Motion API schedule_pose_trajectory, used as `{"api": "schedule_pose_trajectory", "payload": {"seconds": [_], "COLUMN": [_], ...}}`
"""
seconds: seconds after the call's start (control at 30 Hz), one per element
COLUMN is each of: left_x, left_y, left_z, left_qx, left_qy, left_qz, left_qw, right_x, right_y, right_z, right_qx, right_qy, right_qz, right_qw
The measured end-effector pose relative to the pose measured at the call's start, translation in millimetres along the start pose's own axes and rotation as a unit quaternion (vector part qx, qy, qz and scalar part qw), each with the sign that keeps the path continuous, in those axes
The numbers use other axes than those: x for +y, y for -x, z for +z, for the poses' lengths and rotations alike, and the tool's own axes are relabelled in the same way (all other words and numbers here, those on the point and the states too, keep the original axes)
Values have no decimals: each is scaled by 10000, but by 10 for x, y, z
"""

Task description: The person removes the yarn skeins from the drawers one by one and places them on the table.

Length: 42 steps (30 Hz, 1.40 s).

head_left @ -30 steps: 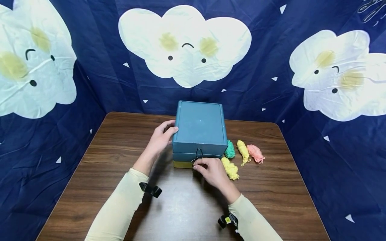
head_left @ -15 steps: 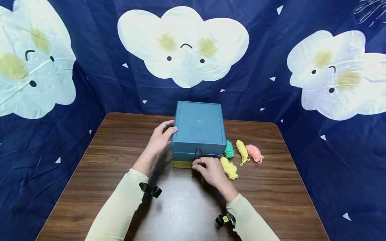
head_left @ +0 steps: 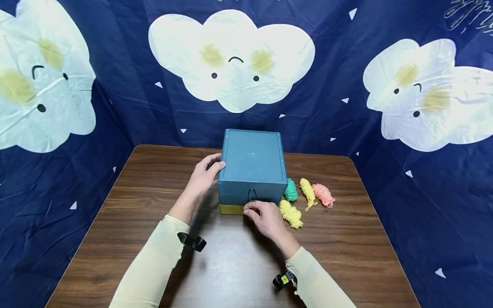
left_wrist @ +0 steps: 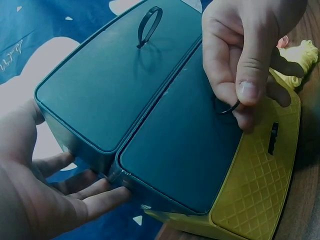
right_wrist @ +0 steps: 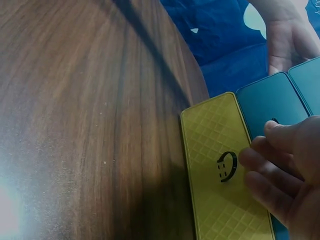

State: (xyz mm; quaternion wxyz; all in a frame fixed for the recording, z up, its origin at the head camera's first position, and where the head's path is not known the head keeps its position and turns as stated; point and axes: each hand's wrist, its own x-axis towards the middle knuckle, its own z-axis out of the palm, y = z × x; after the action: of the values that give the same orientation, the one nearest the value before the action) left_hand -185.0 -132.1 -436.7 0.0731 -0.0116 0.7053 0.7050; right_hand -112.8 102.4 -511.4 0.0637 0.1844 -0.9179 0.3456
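A small drawer box (head_left: pixel 252 156) with two blue drawers above a yellow bottom drawer (left_wrist: pixel 257 185) stands on the table. Each drawer front bears a black loop pull. My left hand (head_left: pixel 201 177) rests against the box's left side, thumb near the top edge and fingers spread along the wall. At the front, my right hand (head_left: pixel 269 220) pinches the middle drawer's loop pull (left_wrist: pixel 230 108) between thumb and fingers. Above it, the top drawer's loop pull (left_wrist: pixel 150 25) sticks out untouched. The yellow drawer's loop pull (right_wrist: pixel 235 167) lies just beside my right fingers.
Right of the box lie a green yarn bundle (head_left: pixel 290 191), two yellow yarn bundles, one nearer (head_left: pixel 291 214) and one farther (head_left: pixel 307 192), and a pink one (head_left: pixel 323 195). A blue cloth with white clouds (head_left: pixel 231 60) hangs behind the wooden table (head_left: pixel 161 171).
The head view has shifted slightly, so the box and yarn sit a little farther left in it. Both hands keep their places on the box and the loop pull.
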Motion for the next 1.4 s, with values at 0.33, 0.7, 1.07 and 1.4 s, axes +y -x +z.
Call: {"api": "schedule_pose_trajectory", "payload": {"seconds": [0.33, 0.7, 1.07, 1.4], "left_x": [-2, 17, 14, 7], "left_y": [-8, -19, -8, -9], "left_z": [-7, -35, -34, -20], "left_qx": [-11, -68, -91, -61], "left_qy": [-31, -146, -163, -53], "left_qz": [43, 9, 2, 24], "left_qw": [10000, 9999, 9998, 10000], "right_x": [23, 115, 227, 223], "right_y": [73, 191, 259, 202], "right_z": [4, -37, 98, 201], "right_qx": [158, 553, -107, -309], "right_qy": [-348, -1285, -938, -591], "right_qz": [-231, -18, 560, 484], "right_qw": [9990, 9902, 9940, 9966]}}
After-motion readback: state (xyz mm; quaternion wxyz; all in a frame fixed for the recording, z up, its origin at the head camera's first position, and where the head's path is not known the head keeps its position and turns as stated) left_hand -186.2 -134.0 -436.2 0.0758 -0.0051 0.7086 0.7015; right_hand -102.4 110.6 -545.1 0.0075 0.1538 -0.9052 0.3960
